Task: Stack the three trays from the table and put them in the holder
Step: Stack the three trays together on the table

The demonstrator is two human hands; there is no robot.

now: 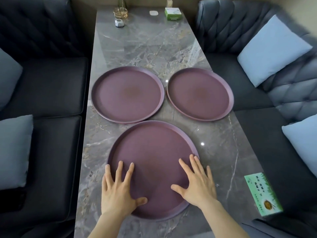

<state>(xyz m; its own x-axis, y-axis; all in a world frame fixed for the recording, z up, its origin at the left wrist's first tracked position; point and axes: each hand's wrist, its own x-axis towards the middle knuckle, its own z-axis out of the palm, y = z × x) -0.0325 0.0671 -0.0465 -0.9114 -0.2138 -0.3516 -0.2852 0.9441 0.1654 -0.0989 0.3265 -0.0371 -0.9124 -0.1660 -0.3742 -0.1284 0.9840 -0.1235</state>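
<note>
Three round purple trays lie flat on the grey marble table [145, 47]. The near tray [151, 148] is right in front of me. The far left tray [127, 95] and the far right tray [199, 94] lie side by side behind it, apart from each other. My left hand [118, 189] rests flat on the near tray's left part, fingers spread. My right hand [197, 181] lies flat on its right part, fingers spread too, reaching the rim. Neither hand grips anything. No holder is in view.
A green tissue box [262, 194] sits at the table's near right edge. At the far end stand another green box [173, 13], a gold wire stand [120, 13] and a small grey object [119, 23]. Dark sofas with pale cushions flank the table.
</note>
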